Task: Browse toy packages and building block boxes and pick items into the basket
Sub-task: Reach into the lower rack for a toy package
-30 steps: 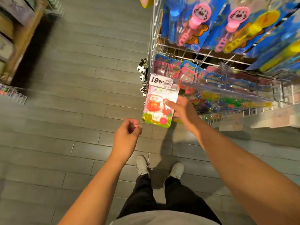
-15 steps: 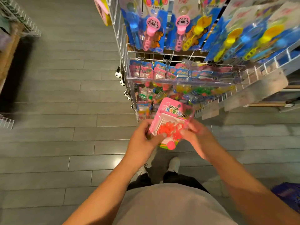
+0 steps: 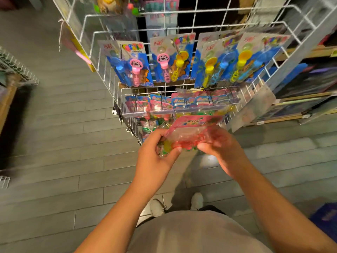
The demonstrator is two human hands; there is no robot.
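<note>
A pink toy blister pack (image 3: 189, 132) with red plastic pieces behind a clear front is held flat in front of me. My left hand (image 3: 156, 152) grips its lower left edge, thumb on top. My right hand (image 3: 220, 148) grips its lower right edge. Just beyond the pack stands a white wire display rack (image 3: 113, 83). Blue bubble-wand packs (image 3: 135, 64) hang on its upper row, and a lower row holds several pink and blue toy packs (image 3: 160, 105). A dark blue basket (image 3: 326, 218) shows at the lower right edge.
Grey plank floor (image 3: 54, 143) spreads to the left and below. Another wire rack on a wooden stand (image 3: 12, 73) is at the left edge. Shelves with boxed goods (image 3: 310, 84) run along the right. My white shoes (image 3: 197, 199) are below the hands.
My right hand pulled the pink pack off the rack, and my left hand came up to hold it too. My view has tilted up toward the rack's upper rows.
</note>
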